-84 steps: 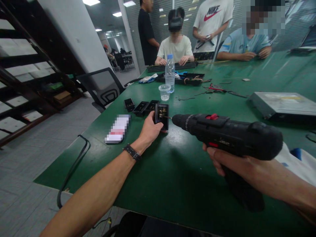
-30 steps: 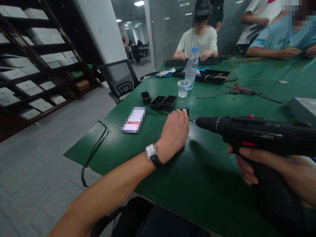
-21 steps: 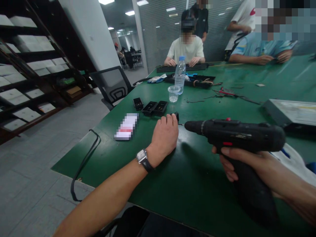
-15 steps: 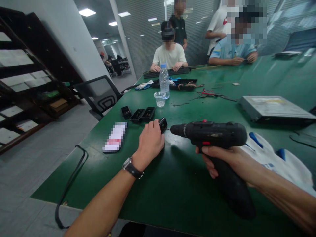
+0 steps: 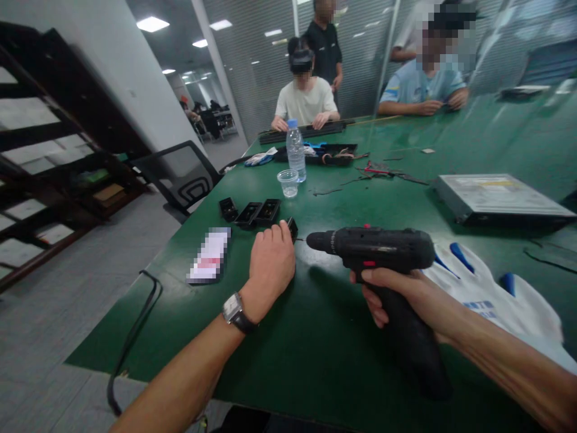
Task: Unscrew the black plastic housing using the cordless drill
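Green worktop (image 5: 347,367) stretches toward a glass partition (image 5: 259,39). I have my left hand (image 5: 271,255) clamped on a small black case (image 5: 293,228), mostly hidden behind it; my right hand (image 5: 424,291) grips the drill (image 5: 383,248), its barrel pointing left, the bit (image 5: 300,240) at the case, contact unclear.

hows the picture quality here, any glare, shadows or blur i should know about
Head view: a ceiling light shows as bright white; the green table has a pale glare patch just below the front of the drill, with a dark shadow under that. Same view: the shelf at far left looks soft and slanted, and the phone is pixelated.
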{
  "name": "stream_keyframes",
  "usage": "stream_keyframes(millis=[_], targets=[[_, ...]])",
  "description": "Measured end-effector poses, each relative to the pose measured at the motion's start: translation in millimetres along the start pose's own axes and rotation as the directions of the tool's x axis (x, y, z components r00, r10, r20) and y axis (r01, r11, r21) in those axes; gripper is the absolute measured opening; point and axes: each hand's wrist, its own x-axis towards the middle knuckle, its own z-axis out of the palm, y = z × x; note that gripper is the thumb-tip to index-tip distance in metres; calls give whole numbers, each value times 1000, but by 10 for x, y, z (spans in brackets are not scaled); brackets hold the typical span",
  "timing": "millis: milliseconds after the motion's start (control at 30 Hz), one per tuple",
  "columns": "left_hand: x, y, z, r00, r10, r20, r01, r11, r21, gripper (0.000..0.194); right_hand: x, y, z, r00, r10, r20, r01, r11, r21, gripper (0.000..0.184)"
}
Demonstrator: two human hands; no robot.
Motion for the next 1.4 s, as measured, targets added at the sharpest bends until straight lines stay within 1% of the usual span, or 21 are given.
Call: stream_keyframes(millis=[67,133,267,367,467,633,700,733,767,800,833,900,933,1000,1067,1100,1167,1233,1267,1333,1400], targets=[[-17,28,-16,998,52,21,-54,996,74,59,43,44,-41,999,21,-40,-20,1000,15,29],[-21,37,-29,994,94,54,-101,987,128,58,67,60,-68,998,42,-44,-41,999,18,29],[-12,51,-57,988,110,104,-127,976,177,59,60,50,-80,997,69,-25,-69,998,7,27],[-5,69,-63,988,106,108,-124,977,174,60,51,46,-72,995,87,-42,-86,996,31,26],[-2,79,-59,991,93,99,-105,986,126,59,55,42,-72,994,91,-64,-89,996,30,27],[19,23,-86,993,95,72,-96,995,4,57,66,46,-88,997,74,-27,-73,997,22,31],[40,-39,-107,996,61,59,-54,993,-108,60,67,53,-78,998,55,-24,-54,998,33,32],[54,-78,-113,997,8,77,6,984,-177,61,66,55,-67,999,41,-25,-40,999,34,32],[69,-121,-111,991,-49,121,78,964,-254,60,64,52,-53,999,35,-14,-34,999,37,31],[88,-165,-99,980,-83,179,139,933,-332,57,61,45,-36,1000,18,-4,-18,999,31,29],[108,-209,-77,967,-91,239,184,898,-399,53,56,32,-19,1000,8,10,-8,1000,30,26],[153,-285,-4,947,-105,304,249,838,-485,47,43,-5,13,1000,3,23,-4,999,40,18],[174,-315,42,945,-128,302,275,811,-516,47,36,-26,26,1000,-14,15,14,999,29,17],[204,-354,134,949,-137,285,285,764,-580,47,19,-62,47,999,-32,19,33,999,-9,20],[212,-369,205,950,-176,258,305,700,-645,40,2,-85,65,999,-48,20,49,999,-25,27],[207,-368,229,941,-218,258,337,644,-686,38,-6,-91,75,998,-55,19,56,998,-21,29],[186,-353,253,905,-284,316,420,487,-765,39,-18,-97,94,997,-68,23,69,997,-19,29],[159,-321,255,874,-302,379,470,334,-817,45,-25,-99,113,996,-82,34,83,995,-53,26],[148,-302,254,874,-306,378,461,271,-845,47,-26,-99,122,995,-91,36,94,992,-86,24],[132,-262,257,886,-312,343,406,165,-899,51,-25,-98,136,993,-110,36,114,981,-160,20],[128,-229,277,895,-334,297,345,94,-934,53,-21,-92,142,992,-121,32,125,967,-223,22]])
